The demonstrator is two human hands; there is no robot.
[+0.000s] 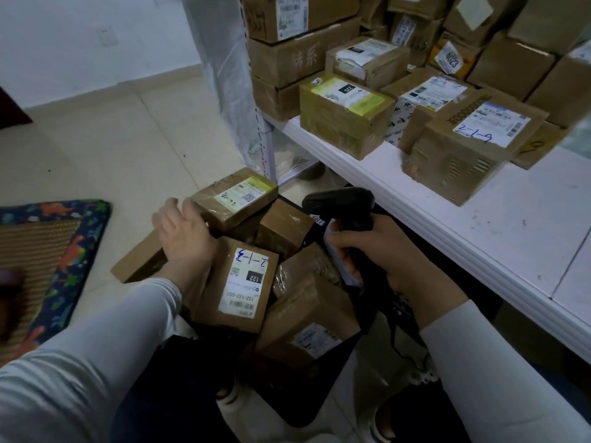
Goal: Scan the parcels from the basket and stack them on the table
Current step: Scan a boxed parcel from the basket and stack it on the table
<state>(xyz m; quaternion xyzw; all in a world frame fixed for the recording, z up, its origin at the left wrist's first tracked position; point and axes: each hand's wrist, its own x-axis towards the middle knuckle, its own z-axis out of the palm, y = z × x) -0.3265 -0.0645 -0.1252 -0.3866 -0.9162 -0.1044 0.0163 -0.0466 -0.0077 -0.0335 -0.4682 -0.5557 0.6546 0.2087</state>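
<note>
A dark basket [307, 407] on the floor holds several brown cardboard parcels. My left hand [184, 233] is spread flat against the left side of the top parcel [235, 198], which has a green and white label. Just below it lies a parcel [238, 286] marked "2-1-3". My right hand [383, 251] grips a black barcode scanner [343, 206], whose head points left toward the basket. The white table [479, 225] to the right carries parcels, among them one marked "2-1-6" [463, 145] and a yellow-taped box [343, 116].
Parcels are stacked high at the back of the table [415, 33]. A shelf post wrapped in plastic film [252, 91] stands at the table's left end. A patterned mat [51, 257] lies on the tiled floor at left. The scanner's cable [403, 340] hangs down near my legs.
</note>
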